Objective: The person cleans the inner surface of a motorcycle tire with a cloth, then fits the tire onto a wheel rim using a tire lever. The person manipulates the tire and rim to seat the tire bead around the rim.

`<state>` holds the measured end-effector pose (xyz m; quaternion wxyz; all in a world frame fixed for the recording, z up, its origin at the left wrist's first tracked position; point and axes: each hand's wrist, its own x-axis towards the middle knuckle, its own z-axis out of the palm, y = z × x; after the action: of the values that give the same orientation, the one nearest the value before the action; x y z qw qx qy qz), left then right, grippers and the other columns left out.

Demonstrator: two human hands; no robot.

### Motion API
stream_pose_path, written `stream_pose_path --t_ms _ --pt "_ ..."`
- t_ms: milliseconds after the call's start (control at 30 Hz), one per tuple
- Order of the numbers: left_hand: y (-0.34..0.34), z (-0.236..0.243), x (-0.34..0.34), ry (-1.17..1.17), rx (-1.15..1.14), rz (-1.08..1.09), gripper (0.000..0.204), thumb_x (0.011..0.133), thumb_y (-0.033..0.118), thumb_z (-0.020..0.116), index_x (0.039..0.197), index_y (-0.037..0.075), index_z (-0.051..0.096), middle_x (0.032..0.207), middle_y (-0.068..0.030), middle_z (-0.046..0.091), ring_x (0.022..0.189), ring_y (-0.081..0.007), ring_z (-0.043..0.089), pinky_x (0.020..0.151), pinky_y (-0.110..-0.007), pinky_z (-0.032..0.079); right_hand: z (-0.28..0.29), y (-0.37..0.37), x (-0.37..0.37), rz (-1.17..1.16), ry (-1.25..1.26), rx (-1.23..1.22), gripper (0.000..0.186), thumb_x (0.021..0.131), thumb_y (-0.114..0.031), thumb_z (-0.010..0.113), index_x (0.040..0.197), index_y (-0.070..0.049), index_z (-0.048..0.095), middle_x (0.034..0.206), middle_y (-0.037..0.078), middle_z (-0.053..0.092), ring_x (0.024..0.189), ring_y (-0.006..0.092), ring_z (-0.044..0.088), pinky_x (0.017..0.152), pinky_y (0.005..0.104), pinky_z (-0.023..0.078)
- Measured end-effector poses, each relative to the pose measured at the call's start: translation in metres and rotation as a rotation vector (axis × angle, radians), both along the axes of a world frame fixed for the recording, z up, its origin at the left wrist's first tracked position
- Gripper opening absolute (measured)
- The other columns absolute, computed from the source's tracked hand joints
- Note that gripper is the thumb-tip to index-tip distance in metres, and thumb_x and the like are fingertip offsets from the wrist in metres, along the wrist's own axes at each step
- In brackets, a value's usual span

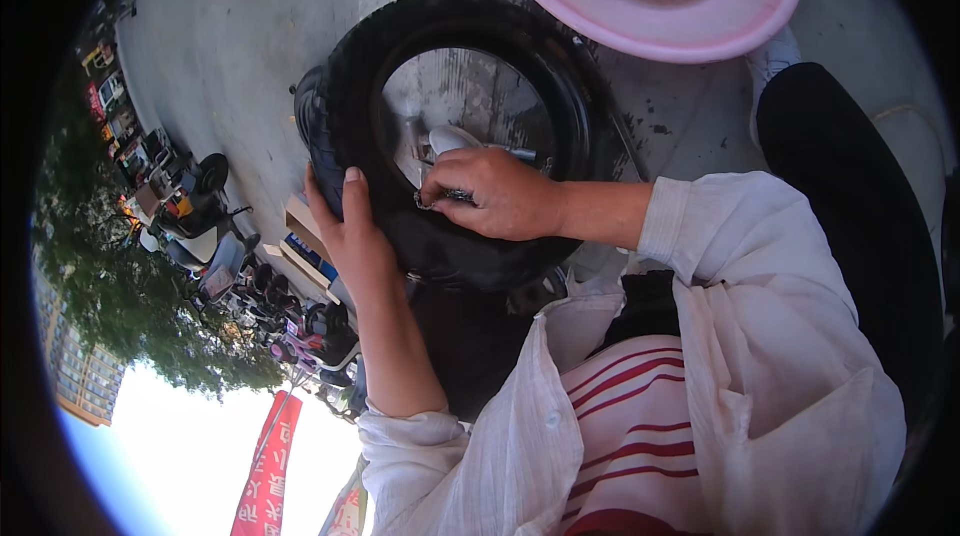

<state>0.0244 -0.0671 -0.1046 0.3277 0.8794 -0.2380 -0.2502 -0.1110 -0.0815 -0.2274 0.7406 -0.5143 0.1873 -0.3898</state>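
Note:
A black tire (360, 76) stands in front of me, its round opening facing up at me. My left hand (355, 236) holds its left side, with the thumb on the rubber and straight fingers along the outer edge. My right hand (500, 196) is closed in a pinch at the near inner edge of the opening. Between its fingertips is a small, dark, shiny thing, too small to name. Through the opening I see a pale rounded thing (452, 140) and a metal tool (525, 153) on the ground, partly hidden by my right hand.
A pink basin (690, 54) sits at the upper right, beyond the tire. Another black tire-like piece (315, 116) presses against the tire's left side. An open cardboard box (300, 261) lies left of my forearm. Parked scooters (205, 226) line the far left.

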Motion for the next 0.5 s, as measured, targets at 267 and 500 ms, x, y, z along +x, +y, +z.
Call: stream_pose_path --t_ms 267,500 --pt "-0.005 0.003 -0.006 0.024 -0.007 -0.007 0.064 0.098 0.023 0.065 0.152 0.002 0.037 0.134 -0.0150 0.057 0.114 -0.0204 0.059 0.099 -0.031 0.047 0.011 -0.015 0.047 -0.343 0.117 0.141 0.013 0.085 -0.005 0.069 0.097 -0.001 0.067 0.095 0.016 0.069 0.092 0.0350 0.068 0.081 0.0416 0.054" --pt "0.004 -0.002 0.007 0.031 0.005 0.061 0.064 0.098 0.025 0.064 0.153 0.004 0.038 0.135 -0.0150 0.057 0.114 -0.0217 0.060 0.097 -0.032 0.049 0.009 -0.007 0.026 -0.047 0.111 0.024 0.012 0.085 -0.004 0.067 0.096 -0.001 0.067 0.094 0.018 0.069 0.092 0.0357 0.068 0.082 0.0427 0.053"
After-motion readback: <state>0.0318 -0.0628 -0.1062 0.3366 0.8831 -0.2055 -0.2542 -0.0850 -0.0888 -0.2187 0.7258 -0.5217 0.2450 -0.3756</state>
